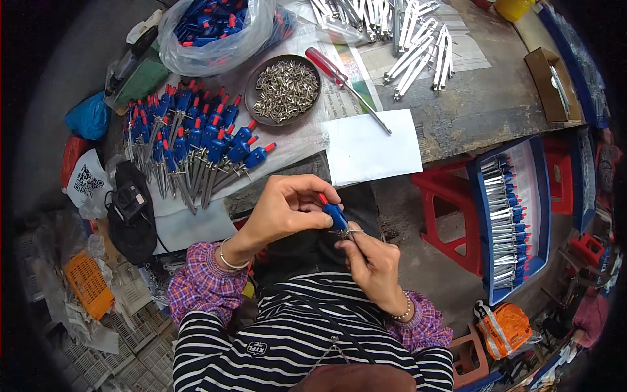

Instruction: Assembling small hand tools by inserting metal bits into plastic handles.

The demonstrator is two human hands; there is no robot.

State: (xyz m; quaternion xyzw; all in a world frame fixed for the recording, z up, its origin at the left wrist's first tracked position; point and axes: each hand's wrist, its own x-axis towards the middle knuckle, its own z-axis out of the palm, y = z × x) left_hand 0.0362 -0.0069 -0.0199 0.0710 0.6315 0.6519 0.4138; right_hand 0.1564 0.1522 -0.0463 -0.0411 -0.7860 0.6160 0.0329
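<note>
Over my lap, both hands hold one drawing compass with a blue head (pixel 336 216) and a red tip. My left hand (pixel 282 212) pinches the blue head between thumb and fingers. My right hand (pixel 373 262) grips it lower down, by the metal part under the head; most of its legs are hidden by my fingers. On the table to the left lies a heap of similar compasses (pixel 196 140), blue heads outward. Beside them stands a dark round bowl (pixel 251 98) full of small metal screws (pixel 285 91). A screwdriver (pixel 356 95) with a red handle rests partly on a white sheet of paper (pixel 372 147).
A clear plastic bag (pixel 176 42) of blue heads stands at the back left. White and metal compass legs (pixel 418 49) lie at the far side. On the right, a blue tray (pixel 537 261) of compasses sits by a red stool (pixel 450 245). A cardboard box (pixel 548 85) is at the table's right end.
</note>
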